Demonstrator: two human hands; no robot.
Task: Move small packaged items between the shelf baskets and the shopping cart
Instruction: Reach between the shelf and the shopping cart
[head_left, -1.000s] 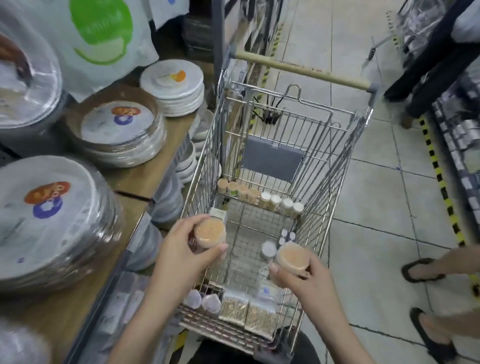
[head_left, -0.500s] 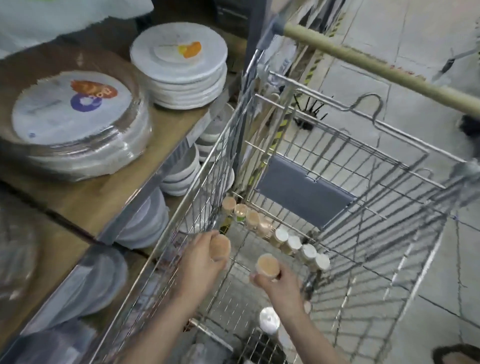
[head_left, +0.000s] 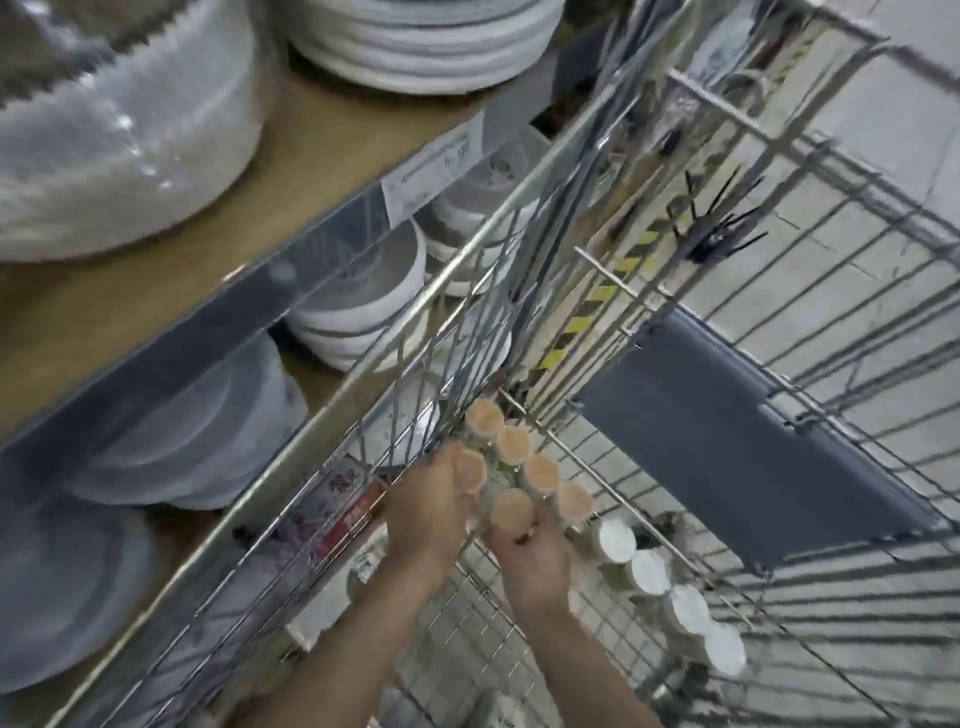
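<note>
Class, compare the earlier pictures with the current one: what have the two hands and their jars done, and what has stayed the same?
Both hands went down and forward into the cart. The left hand and right hand each keep their grip on an orange-lidded jar, now brought beside the row of orange-lidded jars at the far end. Nothing was released. The row and white-lidded jars stayed put.

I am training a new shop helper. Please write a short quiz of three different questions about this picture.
1. True or false: both hands hold an orange-capped jar inside the shopping cart.
2. Which caps stand nearer the cart's corner: A orange, B white?
3. What hangs on the cart's far wall?

Key:
1. True: left hand, right hand.
2. A: orange-capped jars; white-capped jars follow.
3. A grey flap.
</note>
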